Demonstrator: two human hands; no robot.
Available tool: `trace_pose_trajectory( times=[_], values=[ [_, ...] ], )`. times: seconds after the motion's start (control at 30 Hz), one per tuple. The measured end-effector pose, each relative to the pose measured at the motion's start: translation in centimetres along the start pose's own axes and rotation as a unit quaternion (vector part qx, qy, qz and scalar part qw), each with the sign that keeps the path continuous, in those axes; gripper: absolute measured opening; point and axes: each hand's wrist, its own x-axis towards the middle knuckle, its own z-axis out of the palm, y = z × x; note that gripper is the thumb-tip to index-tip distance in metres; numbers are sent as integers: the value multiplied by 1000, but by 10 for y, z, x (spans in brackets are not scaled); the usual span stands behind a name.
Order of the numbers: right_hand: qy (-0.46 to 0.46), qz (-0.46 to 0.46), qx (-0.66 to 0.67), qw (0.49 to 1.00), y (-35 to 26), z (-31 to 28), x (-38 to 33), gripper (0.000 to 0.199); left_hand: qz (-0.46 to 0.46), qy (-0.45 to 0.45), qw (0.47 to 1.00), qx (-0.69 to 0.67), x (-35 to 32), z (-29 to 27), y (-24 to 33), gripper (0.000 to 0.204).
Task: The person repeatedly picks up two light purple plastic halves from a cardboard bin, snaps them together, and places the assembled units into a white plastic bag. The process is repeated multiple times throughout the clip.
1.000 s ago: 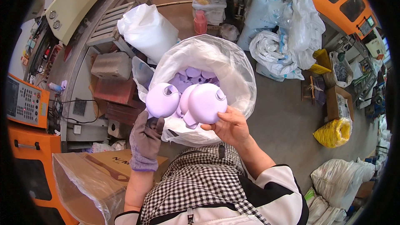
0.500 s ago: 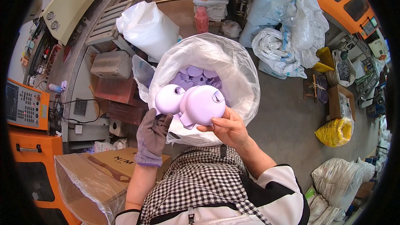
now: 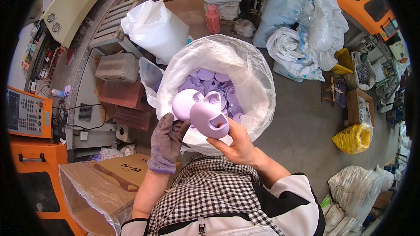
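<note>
My left hand (image 3: pixel 168 137), in a grey-and-purple glove, is closed on the edge of a round lilac plastic cap (image 3: pixel 184 103) with a smooth domed face. Bare, my right hand (image 3: pixel 238 144) grips a second lilac plastic cap (image 3: pixel 203 116), tilted so that its cut-out opening shows. Just behind that cap is another lilac piece with a cut-out (image 3: pixel 213 98); whether the right hand holds it too is unclear. Both hands are over the near side of a large clear plastic bag (image 3: pixel 256 76), standing open, with many similar lilac pieces (image 3: pixel 205 75) inside.
Beyond the bag stand a full white sack (image 3: pixel 155 30) and a pink flask (image 3: pixel 213 19). White sacks (image 3: pixel 291 46) are heaped at the right, with a yellow bag (image 3: pixel 352 139) nearer. At my left are a concrete block (image 3: pixel 116 67), an open cardboard box (image 3: pixel 116 170) and an orange machine (image 3: pixel 30 113).
My right hand has turned its lilac cap, so the opening now faces lower right instead of the smooth dome. My left hand and its cap have shifted slightly right.
</note>
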Motion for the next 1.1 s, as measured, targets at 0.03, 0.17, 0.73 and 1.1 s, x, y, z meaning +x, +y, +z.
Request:
trace_pose_trajectory(
  times=[0.03,0.17,0.73,1.1],
  values=[
    [1,-10,-14,1000,0,-1,1,46,-8,18,1000,15,2,4,0,22],
    [26,3,-9,1000,5,-3,4,43,-24,77,995,65,7,25,3,25],
    [-195,-63,-274,940,22,160,62,40,414,85,649,632,-205,-58,80,46],
    [-455,-421,-72,781,-170,528,43,39,384,621,347,589,-540,-167,173,32]
  ],
)
